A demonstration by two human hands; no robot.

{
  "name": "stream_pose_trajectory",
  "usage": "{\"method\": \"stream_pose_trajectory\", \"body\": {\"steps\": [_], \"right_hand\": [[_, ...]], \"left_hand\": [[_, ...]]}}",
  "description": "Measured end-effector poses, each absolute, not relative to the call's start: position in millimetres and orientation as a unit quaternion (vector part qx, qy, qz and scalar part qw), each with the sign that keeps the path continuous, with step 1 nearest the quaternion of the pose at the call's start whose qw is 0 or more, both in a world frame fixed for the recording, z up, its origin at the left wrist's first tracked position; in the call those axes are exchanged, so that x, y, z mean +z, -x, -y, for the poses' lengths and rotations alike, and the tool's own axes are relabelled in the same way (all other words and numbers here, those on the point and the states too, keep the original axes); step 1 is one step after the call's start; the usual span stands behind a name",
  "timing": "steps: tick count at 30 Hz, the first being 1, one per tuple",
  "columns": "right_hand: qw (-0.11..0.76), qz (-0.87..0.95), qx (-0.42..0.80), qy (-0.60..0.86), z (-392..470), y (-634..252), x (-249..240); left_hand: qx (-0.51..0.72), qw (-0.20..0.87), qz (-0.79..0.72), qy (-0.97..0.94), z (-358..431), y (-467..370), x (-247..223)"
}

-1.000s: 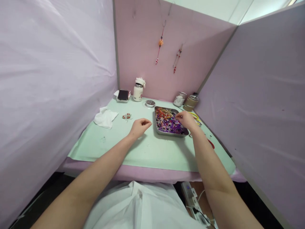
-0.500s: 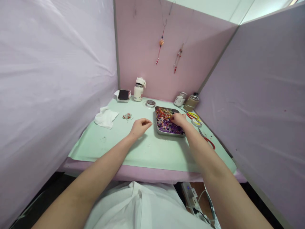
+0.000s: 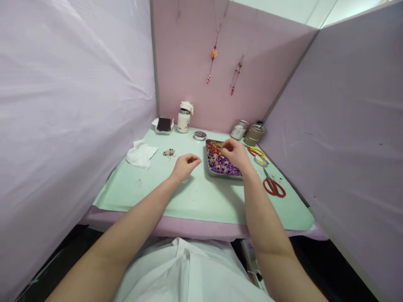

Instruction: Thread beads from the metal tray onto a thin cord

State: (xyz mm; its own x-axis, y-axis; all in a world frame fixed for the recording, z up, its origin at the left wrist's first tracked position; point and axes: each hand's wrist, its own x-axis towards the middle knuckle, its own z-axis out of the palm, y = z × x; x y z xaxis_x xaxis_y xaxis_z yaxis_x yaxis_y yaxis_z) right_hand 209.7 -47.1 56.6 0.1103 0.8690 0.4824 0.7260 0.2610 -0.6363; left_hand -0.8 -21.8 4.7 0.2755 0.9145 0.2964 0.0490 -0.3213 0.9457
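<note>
My left hand (image 3: 186,166) hovers over the mat left of the metal tray, its thumb and fingertips pinched together; anything between them is too small to make out. Above the tray, my right hand (image 3: 234,153) is also closed in a pinch, and what it holds cannot be seen. The metal tray (image 3: 225,175) contains purple and dark beads (image 3: 222,165) and a tangle of red and gold cords (image 3: 214,150). Part of its right side is hidden behind my right hand. A small red-beaded piece (image 3: 169,152) lies on the mat to the left.
Red-handled scissors (image 3: 274,188) and yellow-handled pliers (image 3: 256,151) lie on the right. Behind them stand two jars (image 3: 239,130). Along the back are a white bottle (image 3: 184,119), a small round dish (image 3: 200,135) and a dark-topped box (image 3: 164,125). White cloth (image 3: 141,154) lies left.
My right hand has risen out of the beads and shifted slightly left above the tray. More of the scissors shows now. My left hand has stayed nearly still.
</note>
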Motion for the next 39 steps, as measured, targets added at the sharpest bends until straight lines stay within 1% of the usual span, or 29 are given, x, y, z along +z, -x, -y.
{"method": "stream_pose_trajectory", "body": {"steps": [2, 5, 7, 9, 14, 20, 23, 29, 39], "right_hand": [[0.508, 0.648, 0.198, 0.531, 54, -188, 48], [0.555, 0.591, 0.332, 0.483, 57, -168, 29], [0.569, 0.556, 0.388, 0.466, 57, -164, 18], [0.577, 0.532, 0.414, 0.462, 56, -165, 12], [0.583, 0.516, 0.427, 0.461, 54, -168, 8], [0.572, 0.542, 0.413, 0.456, 56, -165, 8], [0.561, 0.552, 0.396, 0.472, 56, -164, 8], [0.551, 0.563, 0.38, 0.485, 56, -165, 8], [0.564, 0.554, 0.391, 0.47, 56, -164, 8]], "left_hand": [[0.483, 0.465, -0.36, -0.649, 22, 1, 6], [0.492, 0.479, -0.348, -0.638, 23, 2, 9], [0.5, 0.483, -0.339, -0.634, 24, 2, 9], [0.506, 0.484, -0.332, -0.632, 24, 2, 10], [0.507, 0.482, -0.335, -0.631, 25, 2, 10], [0.506, 0.421, -0.342, -0.67, 28, 2, 12], [0.503, 0.407, -0.349, -0.678, 28, 2, 11], [0.495, 0.398, -0.356, -0.686, 27, 2, 10], [0.487, 0.407, -0.353, -0.687, 29, 2, 12]]}}
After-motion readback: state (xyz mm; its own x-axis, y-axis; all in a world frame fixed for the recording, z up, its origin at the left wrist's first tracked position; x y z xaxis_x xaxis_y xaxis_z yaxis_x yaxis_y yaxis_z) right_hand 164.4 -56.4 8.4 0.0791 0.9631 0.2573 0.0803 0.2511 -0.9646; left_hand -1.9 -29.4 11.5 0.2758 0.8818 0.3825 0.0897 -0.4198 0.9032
